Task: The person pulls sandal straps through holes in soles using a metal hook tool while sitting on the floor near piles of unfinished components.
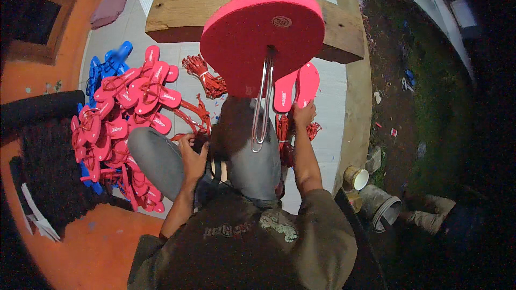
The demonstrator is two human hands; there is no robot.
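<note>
Sitting on the tiled floor (333,102), the person closes the right hand (303,115) on a pink sole (307,83). The left hand (192,156) is curled on red straps (196,110) beside the knee. A paper cup (357,178) stands right; its content is hidden.

Bright lit centre, dark vignetted corners, fisheye-bent edges, slight softness.

A small home sandal-making workshop on a tiled floor. A heap of finished red flip-flops (121,129) lies left, loose straps (204,78) beyond. A wooden bench (177,13) stands far.
</note>
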